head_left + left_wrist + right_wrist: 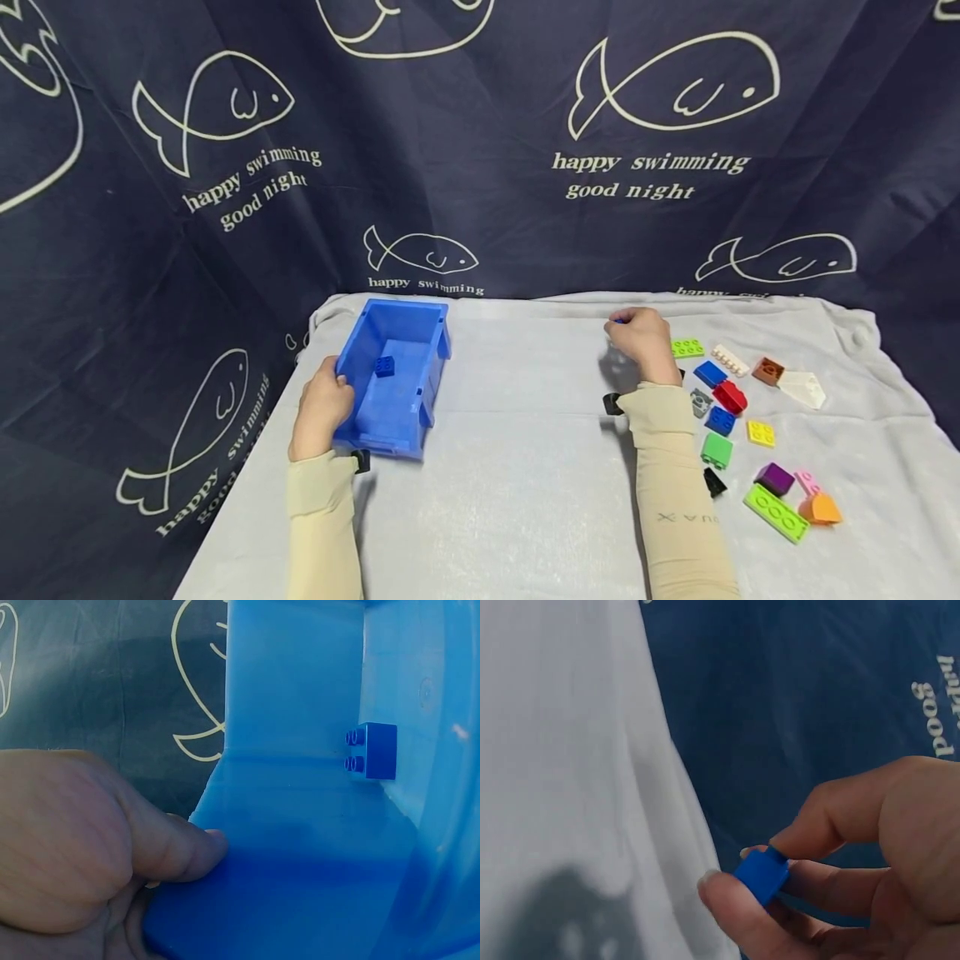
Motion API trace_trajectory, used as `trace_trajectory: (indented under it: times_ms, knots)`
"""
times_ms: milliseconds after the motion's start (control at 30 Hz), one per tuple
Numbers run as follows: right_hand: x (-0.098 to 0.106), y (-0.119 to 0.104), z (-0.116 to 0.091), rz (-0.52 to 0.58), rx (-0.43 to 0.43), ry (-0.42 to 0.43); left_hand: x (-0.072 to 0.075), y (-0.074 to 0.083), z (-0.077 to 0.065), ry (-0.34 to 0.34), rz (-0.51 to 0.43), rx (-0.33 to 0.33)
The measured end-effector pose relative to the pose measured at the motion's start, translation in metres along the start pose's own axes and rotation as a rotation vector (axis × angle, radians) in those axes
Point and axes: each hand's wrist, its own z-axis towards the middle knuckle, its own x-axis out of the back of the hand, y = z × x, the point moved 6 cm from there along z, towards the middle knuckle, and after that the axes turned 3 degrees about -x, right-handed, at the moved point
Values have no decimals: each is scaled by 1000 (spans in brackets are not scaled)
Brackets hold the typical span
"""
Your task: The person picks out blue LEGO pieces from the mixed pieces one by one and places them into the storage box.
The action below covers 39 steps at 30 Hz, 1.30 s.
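Note:
My left hand (324, 408) grips the left wall of a blue plastic bin (426, 400), its thumb over the rim in the left wrist view. Inside the bin lies one dark blue building brick (381, 751) with studs. Out to the right, raised above the far part of the table, my right hand (643, 340) pinches a small blue building brick (763, 875) between thumb and fingers. Fingers cover part of that brick. Nearest to this hand on the table is a lime green studded brick (686, 347).
Several loose bricks spread over the right side of the white-covered table (517, 467), among them a red brick (730, 397), a yellow brick (761, 433), a purple brick (775, 479) and an orange piece (821, 509). A dark blue fish-print curtain (517, 150) hangs behind the table.

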Motion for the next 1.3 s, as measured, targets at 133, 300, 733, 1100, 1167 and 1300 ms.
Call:
trace_trajectory:
  times_ms: [133, 300, 733, 1100, 1167, 1300]
  knots:
    - [0, -11, -4, 16, 50, 21, -1, -1, 0, 1, -2, 3]
    - [1, -23, -8, 39, 109, 43, -1, -1, 1, 8, 1, -3]
    - [-2, -50, -21, 64, 180, 62, -1, 0, 2, 25, 10, -2]
    - [-11, -71, -31, 88, 229, 42, -1, -1, 5, 18, 13, 12]
    - [-13, -74, -32, 86, 242, 38, 0, -1, 5, 17, 10, 12]
    - [-18, -80, -35, 85, 272, 30, 0, -1, 4, 16, 11, 12]
